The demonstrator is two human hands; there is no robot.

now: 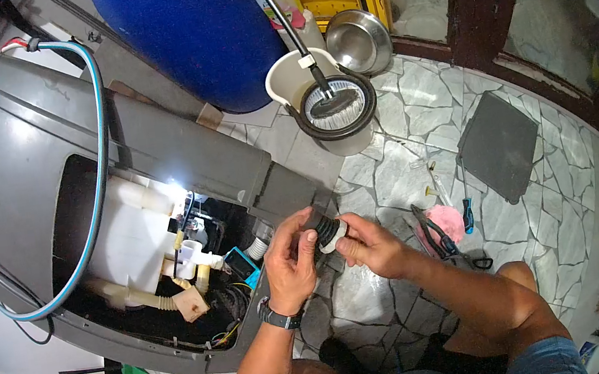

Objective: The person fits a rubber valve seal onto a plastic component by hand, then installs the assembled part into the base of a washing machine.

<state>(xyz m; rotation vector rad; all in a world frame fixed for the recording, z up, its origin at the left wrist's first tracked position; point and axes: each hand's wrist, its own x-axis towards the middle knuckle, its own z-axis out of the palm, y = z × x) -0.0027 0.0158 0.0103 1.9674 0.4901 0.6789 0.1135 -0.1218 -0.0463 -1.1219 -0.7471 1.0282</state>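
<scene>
A small black ribbed cylindrical part with a white ring (331, 233) is held between both hands over the floor. My left hand (292, 259), wearing a watch on its wrist, curls around the dark end with the thumb along it. Closed on the white ring end is my right hand (375, 247), its thumb and fingers pinching the rim. Just left of the hands lies an opened grey appliance housing (190, 157). Inside it show a white plastic tank (130, 243), pale hoses (130, 296) and wires. A bright light shines inside the opening.
Pliers (438, 232), a pink cloth or pad (447, 224) and a blue-handled screwdriver (468, 216) lie right of the hands. A grey flat panel (499, 145) is farther right. Beyond stand a mop bucket (351, 140), a metal bowl (359, 42) and a blue barrel (185, 41).
</scene>
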